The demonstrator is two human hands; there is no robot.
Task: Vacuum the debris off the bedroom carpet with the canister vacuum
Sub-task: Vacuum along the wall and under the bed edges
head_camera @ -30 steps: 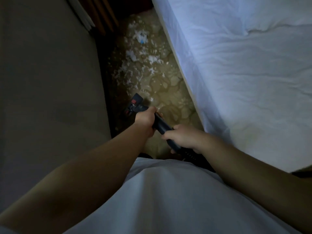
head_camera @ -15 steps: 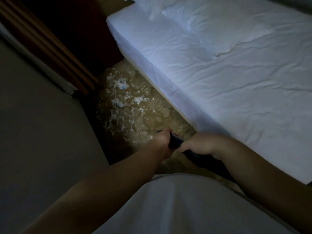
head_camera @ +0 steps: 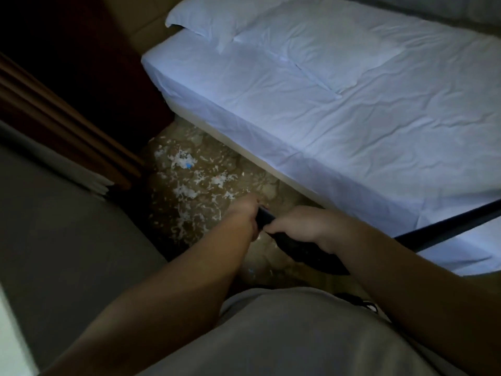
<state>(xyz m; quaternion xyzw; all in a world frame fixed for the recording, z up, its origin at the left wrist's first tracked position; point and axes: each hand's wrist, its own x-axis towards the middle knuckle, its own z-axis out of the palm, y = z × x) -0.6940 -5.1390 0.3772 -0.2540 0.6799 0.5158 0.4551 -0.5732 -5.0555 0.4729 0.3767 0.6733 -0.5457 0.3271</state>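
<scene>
Debris (head_camera: 187, 183) lay thick on carpet (head_camera: 273, 187) beside bed (head_camera: 352, 126); left hand (head_camera: 244, 214) and right hand (head_camera: 298, 226) both gripped vacuum handle (head_camera: 306, 256), cleaning apparently barely begun.

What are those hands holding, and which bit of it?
The black vacuum handle: the left grip wraps it farther forward, and the right grip wraps it just behind, on the curved part nearer the hose.
</scene>
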